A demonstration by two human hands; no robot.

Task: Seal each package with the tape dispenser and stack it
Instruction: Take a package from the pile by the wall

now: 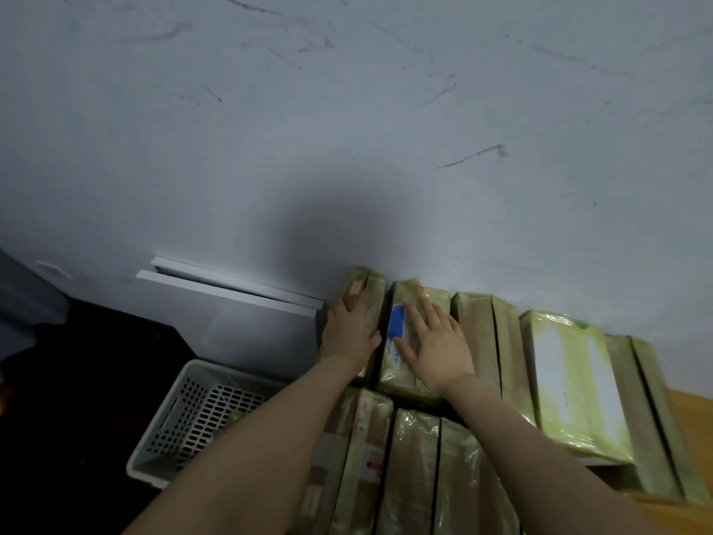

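Left hand (pixel 349 328), just right of a white perforated basket (pixel 181 411), lies flat on the far-left package (pixel 372 281). The right hand (pixel 436 341) - fingers spread, grasping nothing - presses the blue-labelled package (pixel 403 378) beside it; more wrapped packages (pixel 571 376) line the surface (pixel 690 407) rightward.

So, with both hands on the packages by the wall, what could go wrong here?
The end package under the left hand sits at the row's left edge, with the basket lower down beside it; a sideways push might tip it off. The right hand only presses flat on the glossy blue-labelled package, so it could slide.
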